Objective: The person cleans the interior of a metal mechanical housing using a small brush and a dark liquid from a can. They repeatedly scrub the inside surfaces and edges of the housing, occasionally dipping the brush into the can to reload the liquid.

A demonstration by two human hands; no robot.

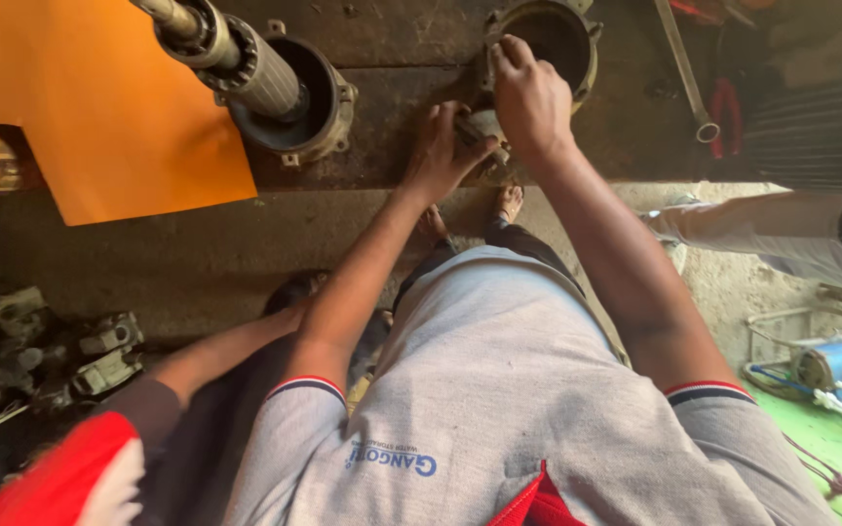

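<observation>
Both hands on the far bench edge: right hand (530, 97) curled over the near-left rim of the round grey metal housing (548, 39), left hand (438, 156) just nearer and left, pinching a small grey metal fitting (482, 125) between them.
</observation>
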